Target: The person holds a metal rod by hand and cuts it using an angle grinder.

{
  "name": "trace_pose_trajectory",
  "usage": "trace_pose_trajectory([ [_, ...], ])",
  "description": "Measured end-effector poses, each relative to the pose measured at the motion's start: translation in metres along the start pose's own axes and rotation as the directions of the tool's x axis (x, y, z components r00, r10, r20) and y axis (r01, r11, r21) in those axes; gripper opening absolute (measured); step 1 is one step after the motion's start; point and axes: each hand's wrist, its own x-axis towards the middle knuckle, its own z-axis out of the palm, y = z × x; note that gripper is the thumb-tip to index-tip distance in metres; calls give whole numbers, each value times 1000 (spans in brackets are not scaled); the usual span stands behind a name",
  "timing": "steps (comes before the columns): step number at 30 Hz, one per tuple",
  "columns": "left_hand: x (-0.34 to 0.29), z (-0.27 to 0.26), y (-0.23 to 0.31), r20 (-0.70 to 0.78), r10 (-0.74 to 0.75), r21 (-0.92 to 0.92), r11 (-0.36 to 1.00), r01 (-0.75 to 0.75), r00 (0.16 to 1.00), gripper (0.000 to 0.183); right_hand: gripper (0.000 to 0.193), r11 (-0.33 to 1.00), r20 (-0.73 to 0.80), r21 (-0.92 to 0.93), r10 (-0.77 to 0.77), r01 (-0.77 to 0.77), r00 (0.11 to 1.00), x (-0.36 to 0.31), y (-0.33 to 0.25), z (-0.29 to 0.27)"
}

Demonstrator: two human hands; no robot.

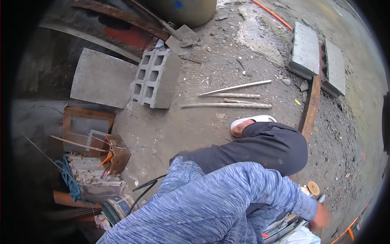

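Observation:
My left arm, in a blue heathered sleeve, reaches to the lower right. My left hand (320,216) is smeared by motion and its fingers do not show clearly. It is over or beside a pile of long thin pieces (290,228) and white plastic sheeting (302,236), partly hidden by my arm. A round tan disc (313,188) with a hole in its middle lies just past my forearm. My bent leg (268,146), in dark trousers, ends in a white slipper (260,119). My right hand is out of view.
Several thin rods (227,105) lie on the dirt floor beyond my foot. A hollow concrete block (156,79) stands at left, near a shovel (185,36). More blocks (305,51) flank a wooden plank (312,105) at right. A bucket (115,209) and a wooden box (118,153) stand lower left.

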Motion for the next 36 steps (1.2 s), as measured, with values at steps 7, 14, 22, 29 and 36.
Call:
trace_pose_trajectory([
  [7, -151, -303, -83, -361, 47, -14, 998, -56, 931, 42, 25, 1000, -94, 6, 1, -1, 996, -12, 11, -22],
  [14, -446, -351, -329, -422, -840, 443, 138, 886, 342, 47, 22, 999, -216, 30, 27, -21, 976, -40, 16, -16],
  [22, -577, -227, -413, -527, -843, 271, -48, 961, 106, 51, 25, 972, -221, -203, -165, 120, 961, -57, 19, -1],
  [29, -523, -231, -386, -401, -744, 468, 335, 818, 535, 33, 27, 938, -227, -320, -211, 131, 951, -58, 20, 17],
  [36, -317, -160, -404, -69, -491, 445, 764, 467, 868, 28, 38, 856, -156, -492, -263, 156, 952, -43, 37, 37],
])
